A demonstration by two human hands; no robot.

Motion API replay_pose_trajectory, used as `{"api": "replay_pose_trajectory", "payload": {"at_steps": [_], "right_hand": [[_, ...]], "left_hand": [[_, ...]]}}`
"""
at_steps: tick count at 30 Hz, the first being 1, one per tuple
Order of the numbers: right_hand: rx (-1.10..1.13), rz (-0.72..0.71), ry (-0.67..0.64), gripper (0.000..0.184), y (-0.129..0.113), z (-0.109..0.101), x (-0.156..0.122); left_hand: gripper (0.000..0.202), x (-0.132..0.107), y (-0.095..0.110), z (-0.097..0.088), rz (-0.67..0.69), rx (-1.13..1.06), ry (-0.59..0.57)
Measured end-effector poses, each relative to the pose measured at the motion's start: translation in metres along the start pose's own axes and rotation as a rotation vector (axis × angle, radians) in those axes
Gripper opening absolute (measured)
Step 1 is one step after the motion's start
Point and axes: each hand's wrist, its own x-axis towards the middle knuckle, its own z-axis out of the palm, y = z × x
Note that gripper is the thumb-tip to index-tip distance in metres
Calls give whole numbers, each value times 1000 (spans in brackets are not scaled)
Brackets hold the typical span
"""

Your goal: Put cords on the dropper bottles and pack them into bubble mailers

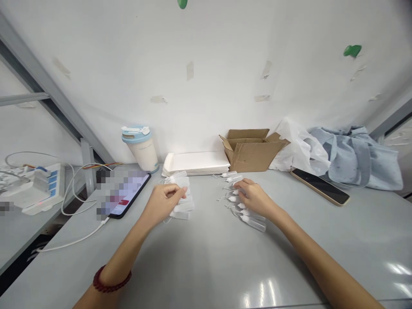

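Note:
My left hand (pixel 165 199) is closed, thumb against curled fingers, over a row of small clear plastic pieces (pixel 183 207) with thin strings. What lies between its fingertips, if anything, is hidden. On the right side, small clear bottles (pixel 254 223) with white pointed caps and thin loops lie side by side, caps toward the left. My right hand (pixel 252 197) rests across the middle of that row, its fingers closed around the cap end of one small bottle. The hand covers part of the row.
Behind the rows are a stack of white envelopes (pixel 199 162) and an open cardboard box (pixel 257 156). A lidded cup (pixel 143 152) and a charging phone (pixel 130 195) stand left. At right are a plastic bag (pixel 298 148), another phone (pixel 320 186) and a blue cloth bag (pixel 376 161).

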Motion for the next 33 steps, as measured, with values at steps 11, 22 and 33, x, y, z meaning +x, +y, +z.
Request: {"api": "replay_pose_trajectory", "payload": {"at_steps": [11,22,33], "right_hand": [[252,-73,188,24,-11,4,-1],[477,-167,211,15,-51,-5,-15],[658,-113,131,13,-60,-6,-20]], "left_hand": [[40,-7,6,17,16,-63,-142],[42,-14,12,23,3,-105,-295],[32,-15,14,29,-10,-183,-317]]}}
